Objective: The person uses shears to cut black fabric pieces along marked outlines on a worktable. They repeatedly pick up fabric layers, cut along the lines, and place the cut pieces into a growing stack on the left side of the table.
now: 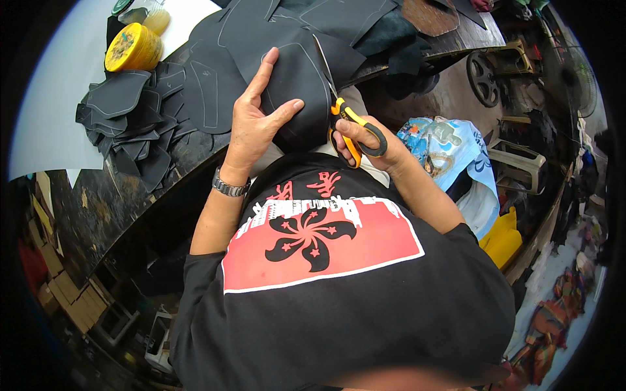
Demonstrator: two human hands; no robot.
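Observation:
My left hand [257, 117] presses on a large black sheet of leather-like material [287, 72] marked with pale outlines, thumb spread to the right, fingers reaching up over it. My right hand [372, 143] grips orange-and-black scissors [345, 120], fingers through the handle loops. The scissor blades [324, 62] point up and away along the sheet's right side, cutting into it beside a drawn line. A metal watch [229, 186] sits on my left wrist.
A heap of cut black pieces [130, 124] lies at the left on the dark worktable [98, 208]. A yellow round tin [134, 47] stands behind it on white paper [52, 98]. Plastic bags [450, 150] and a wheeled machine [486, 75] are at the right.

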